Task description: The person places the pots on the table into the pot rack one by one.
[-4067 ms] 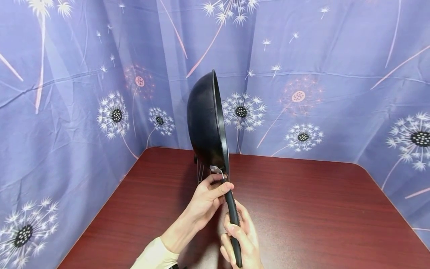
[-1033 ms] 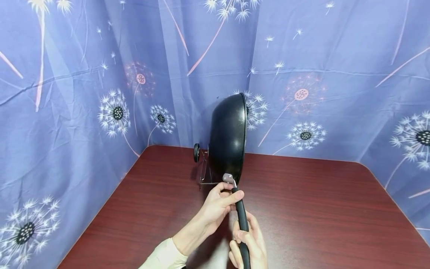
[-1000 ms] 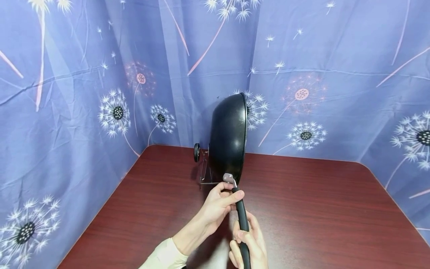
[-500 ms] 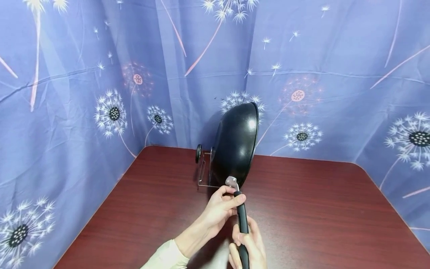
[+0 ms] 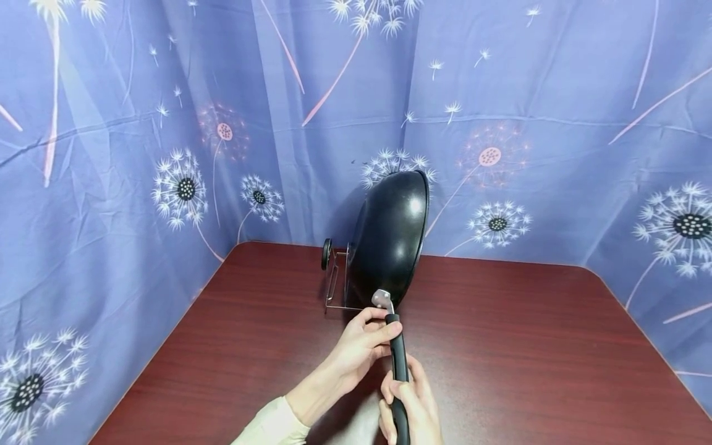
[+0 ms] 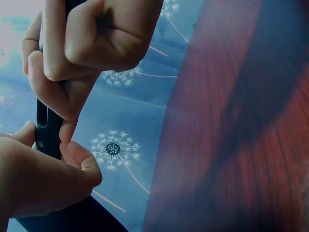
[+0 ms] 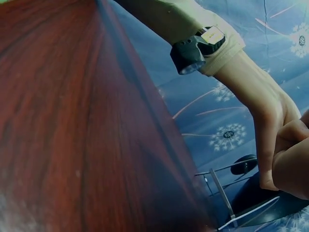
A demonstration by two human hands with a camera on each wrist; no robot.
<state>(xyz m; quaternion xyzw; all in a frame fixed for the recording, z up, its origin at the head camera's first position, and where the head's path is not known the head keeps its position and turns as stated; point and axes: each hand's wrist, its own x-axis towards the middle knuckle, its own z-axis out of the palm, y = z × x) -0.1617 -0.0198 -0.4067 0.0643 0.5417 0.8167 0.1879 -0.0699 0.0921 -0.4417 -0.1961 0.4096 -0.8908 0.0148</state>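
A black wok (image 5: 389,228) stands on its edge, its rounded underside facing left and its rim to the right. Its black handle (image 5: 398,355) runs down toward me from a silver bracket (image 5: 382,299). My left hand (image 5: 356,352) pinches the handle's upper end, thumb on top, just below the bracket. Lower down, my right hand (image 5: 411,398) has its fingers curled round the handle. A thin wire rack (image 5: 335,281) shows to the left of the wok, with a black round disc (image 5: 326,254) on its far side; the wok hides the rest of it.
The dark red wooden table (image 5: 528,346) carries the rack near its back edge. Blue curtains (image 5: 473,93) with a dandelion print hang behind and at the sides. A black wrist device (image 7: 190,54) sits over the left sleeve.
Since the earliest frame the wok has come down and to the right, turning its underside more into view, and more of the rack shows. Both hands kept their hold; the last half second shows little motion.
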